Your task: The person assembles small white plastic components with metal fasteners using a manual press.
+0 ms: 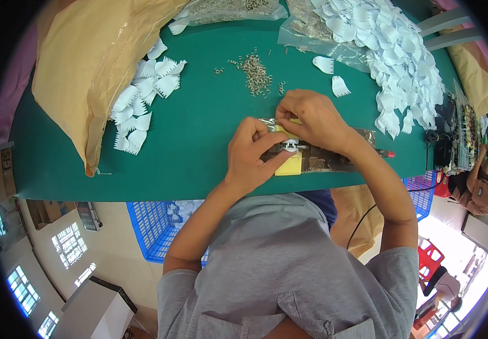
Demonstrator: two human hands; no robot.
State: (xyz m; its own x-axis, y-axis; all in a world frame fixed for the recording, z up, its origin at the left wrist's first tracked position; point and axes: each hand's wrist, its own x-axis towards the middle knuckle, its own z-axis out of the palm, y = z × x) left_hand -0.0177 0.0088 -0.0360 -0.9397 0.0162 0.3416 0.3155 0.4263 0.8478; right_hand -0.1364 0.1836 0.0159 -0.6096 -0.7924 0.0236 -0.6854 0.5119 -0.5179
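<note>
Green tabletop (199,135) on my feed, dark lettering on a cardboard box (6,169) off left. Blue basket (142,226) below the edge has white pieces (183,210) in it. Of the hands, the left hand (248,152)'s pinching a small white part (291,145) over a yellow block (290,165); right hand (312,117)'s fingers are bunched just beyond, can't tell around what.
</note>
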